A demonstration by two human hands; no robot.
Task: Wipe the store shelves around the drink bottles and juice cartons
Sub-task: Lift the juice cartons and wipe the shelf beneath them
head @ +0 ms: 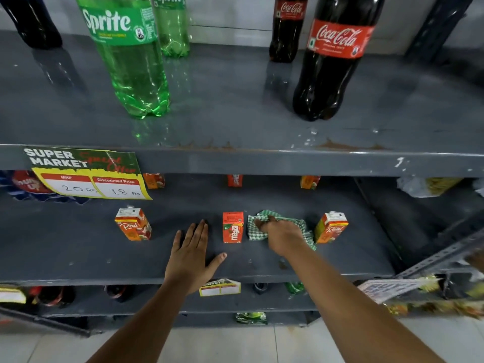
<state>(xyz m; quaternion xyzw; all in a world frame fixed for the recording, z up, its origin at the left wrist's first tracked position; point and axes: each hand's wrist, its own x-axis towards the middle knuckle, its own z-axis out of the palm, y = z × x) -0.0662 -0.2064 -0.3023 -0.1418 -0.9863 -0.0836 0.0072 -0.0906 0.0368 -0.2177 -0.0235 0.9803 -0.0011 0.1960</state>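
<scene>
On the grey middle shelf (78,258) my right hand (281,235) grips a green-and-white checked cloth (255,231), pressed on the shelf between a red Maaza carton (232,227) and an orange Real carton (331,227). My left hand (191,255) lies flat, fingers spread, on the shelf just left of the Maaza carton. Another Real carton (133,224) stands further left. On the top shelf (235,111) stand a green Sprite bottle (131,61) and a dark Coca-Cola bottle (330,61), with more bottles behind them.
Three small cartons stand at the back of the middle shelf (234,180). A supermarket price sign (86,174) hangs from the top shelf's front edge. Snack packets (429,297) hang at the right. Lower shelves hold dark bottles (52,296). Pale tiled floor lies below.
</scene>
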